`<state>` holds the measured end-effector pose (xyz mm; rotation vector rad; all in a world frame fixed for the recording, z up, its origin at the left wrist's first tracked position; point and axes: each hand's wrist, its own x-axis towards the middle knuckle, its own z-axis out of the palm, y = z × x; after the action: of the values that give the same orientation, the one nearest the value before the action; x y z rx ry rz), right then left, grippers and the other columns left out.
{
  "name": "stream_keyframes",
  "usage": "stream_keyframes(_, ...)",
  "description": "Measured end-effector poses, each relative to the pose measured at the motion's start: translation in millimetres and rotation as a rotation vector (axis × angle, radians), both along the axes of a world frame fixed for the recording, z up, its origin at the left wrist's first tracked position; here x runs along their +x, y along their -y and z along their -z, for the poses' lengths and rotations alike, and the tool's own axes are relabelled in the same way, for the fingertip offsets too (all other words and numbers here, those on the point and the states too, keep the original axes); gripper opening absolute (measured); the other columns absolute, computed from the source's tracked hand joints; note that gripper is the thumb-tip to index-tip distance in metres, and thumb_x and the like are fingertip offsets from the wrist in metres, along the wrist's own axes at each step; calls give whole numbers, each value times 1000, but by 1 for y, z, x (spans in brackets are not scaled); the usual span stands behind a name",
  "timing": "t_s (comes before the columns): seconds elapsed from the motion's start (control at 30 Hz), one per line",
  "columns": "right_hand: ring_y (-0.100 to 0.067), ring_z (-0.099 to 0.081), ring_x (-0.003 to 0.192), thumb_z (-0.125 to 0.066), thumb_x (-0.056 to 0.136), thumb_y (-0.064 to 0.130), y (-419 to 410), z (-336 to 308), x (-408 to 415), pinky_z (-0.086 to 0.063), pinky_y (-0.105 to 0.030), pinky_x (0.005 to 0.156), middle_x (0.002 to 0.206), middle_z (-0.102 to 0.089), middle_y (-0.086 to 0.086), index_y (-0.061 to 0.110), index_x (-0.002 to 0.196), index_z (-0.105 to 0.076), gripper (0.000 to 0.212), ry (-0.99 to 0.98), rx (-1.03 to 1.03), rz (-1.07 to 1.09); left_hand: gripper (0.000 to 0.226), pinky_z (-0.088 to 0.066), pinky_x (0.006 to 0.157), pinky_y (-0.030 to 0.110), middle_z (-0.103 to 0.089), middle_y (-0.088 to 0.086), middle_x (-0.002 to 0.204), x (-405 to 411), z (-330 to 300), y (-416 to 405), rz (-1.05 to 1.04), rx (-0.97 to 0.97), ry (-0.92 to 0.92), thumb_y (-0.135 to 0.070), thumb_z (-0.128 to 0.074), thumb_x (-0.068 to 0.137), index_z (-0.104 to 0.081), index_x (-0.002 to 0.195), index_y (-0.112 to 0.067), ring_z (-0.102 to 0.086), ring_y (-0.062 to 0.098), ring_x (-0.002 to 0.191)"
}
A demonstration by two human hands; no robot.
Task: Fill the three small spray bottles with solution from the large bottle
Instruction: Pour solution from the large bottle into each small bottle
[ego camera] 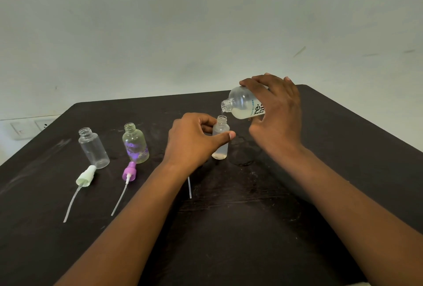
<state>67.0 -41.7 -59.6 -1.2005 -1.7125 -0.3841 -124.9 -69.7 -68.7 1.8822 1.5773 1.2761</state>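
1. Right hand [277, 111] is gripping the large bottle [245, 105], tipping it over the small bottle [220, 137] standing mid-table.
2. Left hand [194, 139] is pinching that small bottle.
3. Narrow neck: overtilting is risking spillage.

large bottle [243, 105]: base and rear half hidden under the right hand [277, 111]; label letters partly covered, only "re" and a fragment below it legible; small blue print too small to read.
frosted small bottle [220, 139]: left side hidden behind the left hand [194, 139], thumb across its front.
left hand grip: fingers behind the frosted small bottle out of sight.
third spray tube [189, 187]: only its lower length shows below the left wrist; its head is hidden.
table [251, 228]: left, right and near edges cut off by the frame.
wall sockets [32, 126]: left of the table, blurred, detail unclear.
forearms: cut off at the bottom edge.
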Motion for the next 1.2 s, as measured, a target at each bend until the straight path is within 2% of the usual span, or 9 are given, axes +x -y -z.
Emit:
stream_keyframes(0.2, -27, -55, 133, -63, 58, -3, 0, 0, 0, -26, -49, 125, 135, -63, -2, 24, 133, -67, 80, -2, -5, -2, 23, -64, 78, 27, -75, -19, 79, 0, -1, 1, 5, 2, -4, -49, -91, 74, -76, 87, -37, -72, -7, 75)
stream_keyframes(0.43, -28, -56, 131, -65, 57, -5, 1, -1, -1, -27, -50, 124, 134, -63, -3, 22, 132, -68, 80, -5, -3, -1, 24, -63, 77, 24, -73, -21, 79, 0, -3, 3, 5, 2, -10, -49, -91, 73, -71, 84, -42, -71, -7, 76)
stream_keyframes(0.6, -28, -55, 132, -61, 56, -4, 2, -1, -1, -27, -51, 124, 134, -63, -3, 22, 132, -68, 80, -10, -1, -8, 28, -64, 77, 25, -76, -18, 81, 0, -2, 2, -4, 4, -5, -49, -91, 74, -80, 94, -33, -72, -6, 76)
stream_keyframes(0.9, -27, -56, 131, -64, 56, -7, 0, -1, -1, -27, -48, 125, 133, -64, -2, 24, 131, -68, 81, -15, 3, 1, 31, -65, 79, 31, -78, -14, 84, 0, -3, 2, -6, 2, -7, -48, -91, 75, -82, 97, -28, -73, -2, 77)
stream_keyframes(1.2, -27, -56, 131, -64, 57, -7, 1, 0, -2, -26, -48, 125, 133, -64, -2, 24, 131, -68, 80, -14, 0, 0, 34, -65, 80, 31, -79, -13, 85, 0, -2, 1, -8, 1, -7, -49, -91, 75, -82, 100, -28, -73, -3, 77)
